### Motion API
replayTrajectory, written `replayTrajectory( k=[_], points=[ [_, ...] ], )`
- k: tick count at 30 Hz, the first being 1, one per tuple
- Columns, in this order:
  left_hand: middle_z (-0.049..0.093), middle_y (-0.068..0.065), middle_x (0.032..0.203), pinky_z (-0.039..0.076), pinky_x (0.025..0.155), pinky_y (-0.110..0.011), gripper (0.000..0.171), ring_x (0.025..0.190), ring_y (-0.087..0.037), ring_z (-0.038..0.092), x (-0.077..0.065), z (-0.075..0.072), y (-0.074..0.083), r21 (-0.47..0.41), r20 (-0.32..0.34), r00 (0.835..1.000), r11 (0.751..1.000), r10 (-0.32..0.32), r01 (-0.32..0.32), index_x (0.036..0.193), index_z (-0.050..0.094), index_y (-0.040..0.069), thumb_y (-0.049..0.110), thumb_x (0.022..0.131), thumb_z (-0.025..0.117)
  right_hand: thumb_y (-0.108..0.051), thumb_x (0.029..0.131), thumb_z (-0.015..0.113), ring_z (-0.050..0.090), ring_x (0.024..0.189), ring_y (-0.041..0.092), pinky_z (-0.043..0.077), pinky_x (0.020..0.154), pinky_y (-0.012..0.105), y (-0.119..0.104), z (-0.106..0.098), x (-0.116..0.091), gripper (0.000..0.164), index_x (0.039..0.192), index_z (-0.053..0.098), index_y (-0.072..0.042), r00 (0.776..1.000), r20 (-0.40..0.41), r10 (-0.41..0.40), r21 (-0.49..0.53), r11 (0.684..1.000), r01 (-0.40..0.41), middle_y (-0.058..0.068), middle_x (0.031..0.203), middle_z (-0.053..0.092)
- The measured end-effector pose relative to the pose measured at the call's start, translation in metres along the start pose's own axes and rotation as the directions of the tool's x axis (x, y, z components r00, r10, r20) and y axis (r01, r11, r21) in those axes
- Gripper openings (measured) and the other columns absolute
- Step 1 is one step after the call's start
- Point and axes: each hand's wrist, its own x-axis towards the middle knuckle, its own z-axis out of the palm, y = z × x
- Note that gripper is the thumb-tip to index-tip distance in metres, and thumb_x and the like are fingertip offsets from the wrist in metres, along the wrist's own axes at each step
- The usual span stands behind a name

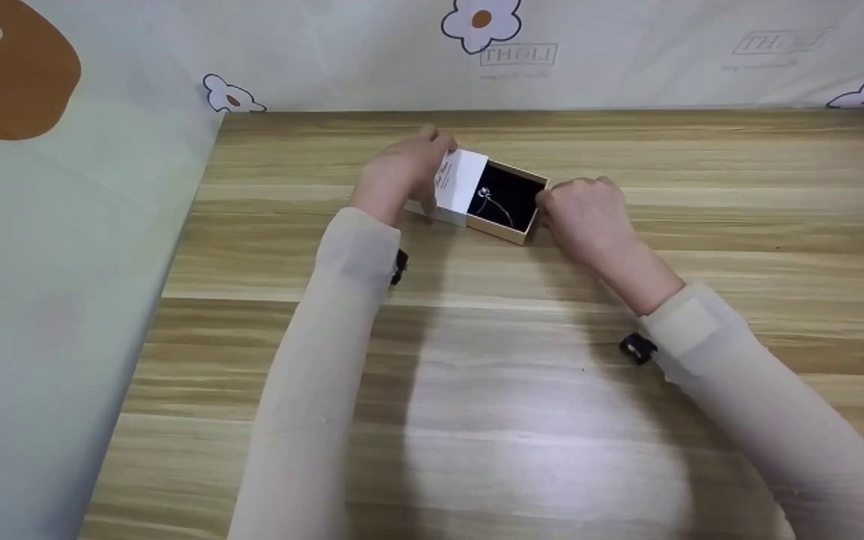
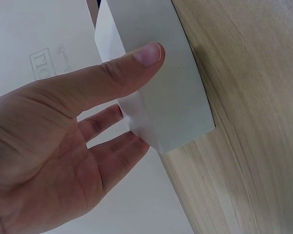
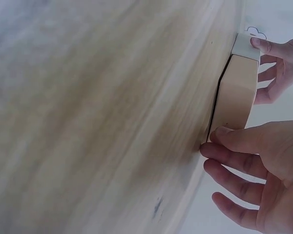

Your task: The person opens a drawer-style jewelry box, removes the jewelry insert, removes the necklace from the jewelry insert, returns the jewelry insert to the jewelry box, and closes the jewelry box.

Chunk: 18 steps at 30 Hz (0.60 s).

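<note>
A small jewellery box lies on the table, its tan drawer (image 1: 498,228) pulled partway out of a white sleeve (image 1: 463,182) with printed lettering. On the drawer's black lining rests a thin silvery piece of jewellery, seemingly a bracelet (image 1: 484,193), with a round sparkling charm; the sleeve may hide part of it. My left hand (image 1: 400,171) holds the sleeve's left end, thumb on the near side (image 2: 168,92) and fingers across on the far side. At the drawer's right end, my right hand (image 1: 591,217) pinches the edge between thumb and forefinger (image 3: 234,156).
The wood-grain table (image 1: 507,390) spreads around the box. Behind it rises a pale wall covering (image 1: 372,52) with flower prints, and a similar covering (image 1: 64,300) runs along the left side. Small black cameras (image 1: 637,348) sit under both cuffs.
</note>
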Motion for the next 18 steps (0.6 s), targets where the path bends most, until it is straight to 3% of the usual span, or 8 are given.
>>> replayTrajectory(
  k=[10,18],
  points=[
    [0.035,-0.008,0.151,0.040,0.114,-0.042,0.092,0.133,-0.027,0.043,0.000,0.000,0.000,-0.007,-0.008,1.000,1.000,0.004,-0.004,0.149,0.036,0.016,-0.002,0.072,0.084,-0.018,0.088,0.068,0.066,0.067,0.039,0.048,0.058,0.050,0.003,-0.003,0.001,0.017,0.077,0.070,-0.006,1.000,-0.007,0.020,0.004,1.000,-0.020,0.014,0.071,0.069],
    [0.033,-0.009,0.153,0.039,0.115,-0.043,0.091,0.133,-0.028,0.042,-0.001,-0.001,-0.001,-0.002,0.001,1.000,1.000,0.017,-0.017,0.149,0.035,0.014,-0.001,0.073,0.084,-0.006,0.084,0.057,0.065,0.066,0.041,0.051,0.057,0.054,0.006,-0.013,0.003,0.016,0.077,0.071,-0.003,0.996,-0.085,0.028,0.061,0.998,-0.023,0.015,0.069,0.068]
  ],
)
